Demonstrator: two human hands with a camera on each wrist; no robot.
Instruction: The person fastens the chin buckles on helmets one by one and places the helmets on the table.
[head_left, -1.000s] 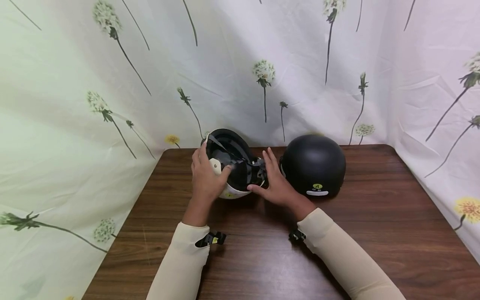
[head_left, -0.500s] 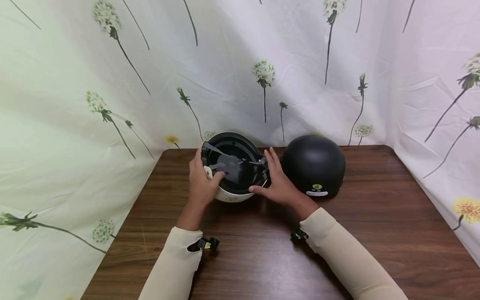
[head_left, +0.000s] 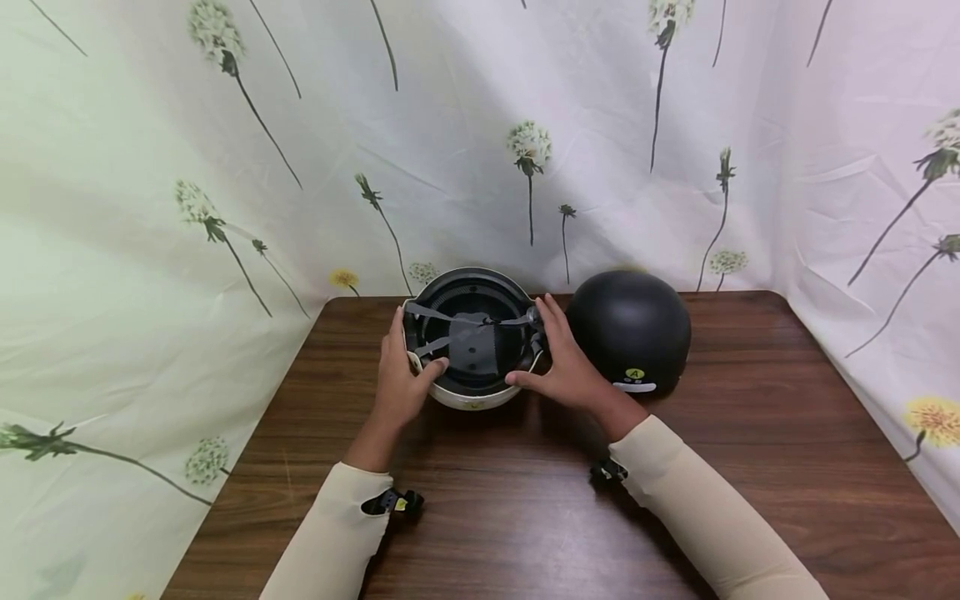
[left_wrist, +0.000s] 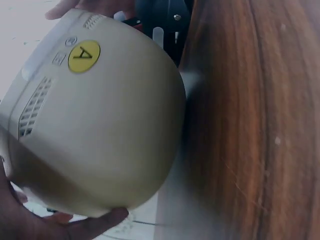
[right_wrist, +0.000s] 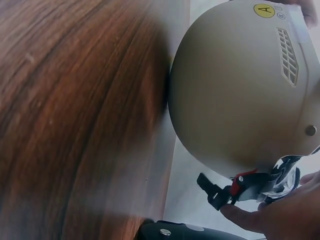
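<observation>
A cream helmet [head_left: 476, 402] lies upside down near the table's back edge, its black padded inside facing up. Grey chin straps [head_left: 442, 315] cross the opening. My left hand [head_left: 401, 379] grips its left side, thumb over the rim and fingers along the outer shell. On the opposite side my right hand [head_left: 564, 371] holds the rim between thumb and fingers. A black buckle with a red part [right_wrist: 235, 187] hangs by the right hand's fingers in the right wrist view. The shell [left_wrist: 115, 110] carries a yellow round sticker marked A.
A matte black helmet [head_left: 630, 325] stands dome up just right of my right hand, with a yellow A sticker. Both sit on a brown wood-grain table [head_left: 495, 517]. A white curtain with dandelion prints [head_left: 465, 167] rises behind the table.
The cream helmet has turned from tilted to level, its opening now facing up. Both hands have shifted slightly toward me with it, spreading a little apart. The black helmet stays put.
</observation>
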